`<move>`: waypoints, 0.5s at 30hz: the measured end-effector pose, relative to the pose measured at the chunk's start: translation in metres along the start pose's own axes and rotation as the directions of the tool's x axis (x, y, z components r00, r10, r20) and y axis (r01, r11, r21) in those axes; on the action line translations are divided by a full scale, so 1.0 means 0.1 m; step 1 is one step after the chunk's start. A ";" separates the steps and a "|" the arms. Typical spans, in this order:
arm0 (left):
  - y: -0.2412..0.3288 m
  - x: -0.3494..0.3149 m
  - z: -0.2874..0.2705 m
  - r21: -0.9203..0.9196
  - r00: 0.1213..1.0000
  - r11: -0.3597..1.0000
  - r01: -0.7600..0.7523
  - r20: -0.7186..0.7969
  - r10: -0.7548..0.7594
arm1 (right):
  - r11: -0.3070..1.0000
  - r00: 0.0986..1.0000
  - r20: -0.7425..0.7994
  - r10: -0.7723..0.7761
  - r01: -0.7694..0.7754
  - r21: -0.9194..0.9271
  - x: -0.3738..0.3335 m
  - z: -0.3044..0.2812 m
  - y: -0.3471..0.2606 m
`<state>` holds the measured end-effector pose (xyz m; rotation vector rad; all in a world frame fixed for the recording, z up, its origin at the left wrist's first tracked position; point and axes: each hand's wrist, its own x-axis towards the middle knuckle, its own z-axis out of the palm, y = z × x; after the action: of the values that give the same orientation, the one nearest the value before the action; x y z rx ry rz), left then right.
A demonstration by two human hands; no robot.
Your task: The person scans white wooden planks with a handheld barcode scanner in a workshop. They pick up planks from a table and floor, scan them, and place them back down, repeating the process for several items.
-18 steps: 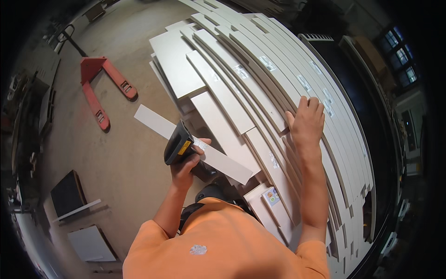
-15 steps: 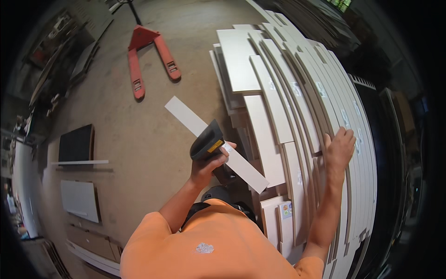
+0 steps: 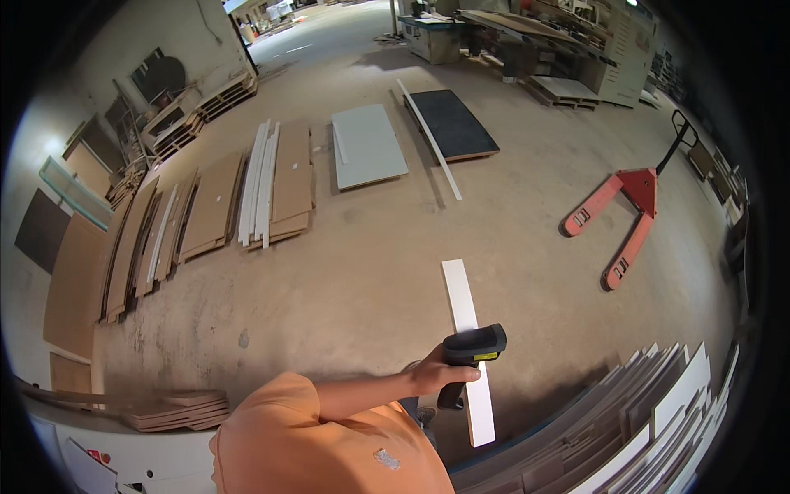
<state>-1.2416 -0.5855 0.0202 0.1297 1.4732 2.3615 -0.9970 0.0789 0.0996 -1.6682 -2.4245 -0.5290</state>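
Observation:
My left hand (image 3: 440, 375) is closed around a black handheld barcode scanner (image 3: 475, 344) with a yellow label. The same hand also holds a long narrow white board strip (image 3: 484, 407), its thumb lying across the strip. Scanner and strip cross each other, and the strip reaches out ahead over the floor, above my feet. Part of the scanner's handle shows below the hand. My right hand is out of the picture.
Stacked boards (image 3: 658, 412) stand close at lower right. A red pallet jack (image 3: 638, 193) stands farther right. Ahead lie a black panel (image 3: 453, 123), a white panel (image 3: 370, 148) and brown board stacks (image 3: 292, 177). More brown boards (image 3: 181, 412) lie at lower left.
My view has swung left, away from the board stack toward the panels on the floor. My right hand, earlier on the stacked boards, has left the view. The left still holds scanner and strip.

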 end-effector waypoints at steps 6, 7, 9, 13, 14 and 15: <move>0.42 -0.50 -0.88 -0.033 0.965 0.988 -0.149 -0.222 0.138 | 0.773 0.959 -0.089 -0.269 0.270 0.574 -0.54 0.02 -1.77; 0.48 -0.58 -1.03 -0.049 0.961 0.985 -0.167 -0.231 0.152 | 0.687 0.942 -0.074 -0.327 0.290 0.667 -0.77 0.06 -2.12; 0.63 -0.79 -1.41 -0.076 0.951 0.977 -0.200 -0.254 0.175 | 0.502 0.886 0.012 -0.464 0.252 0.827 -1.38 0.15 -2.91; 0.95 -1.49 -2.38 0.041 0.911 0.979 -0.202 -0.359 0.203 | 0.345 0.747 -0.029 -0.664 0.340 0.875 -3.34 0.40 -4.46; 1.05 -1.71 -2.64 -0.012 0.906 0.973 -0.231 -0.368 0.211 | 0.429 0.690 0.153 -0.708 0.247 0.869 -3.84 0.40 -4.80; 1.14 -1.95 -2.87 -0.041 0.878 0.981 -0.190 -0.455 0.150 | 0.519 0.627 0.335 -0.703 0.132 0.844 -4.36 0.39 -5.13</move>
<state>-1.1620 -0.9415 0.0115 -0.3504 1.6083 2.7238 -1.3078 -0.4507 -0.1782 -0.8467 -2.8618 1.1746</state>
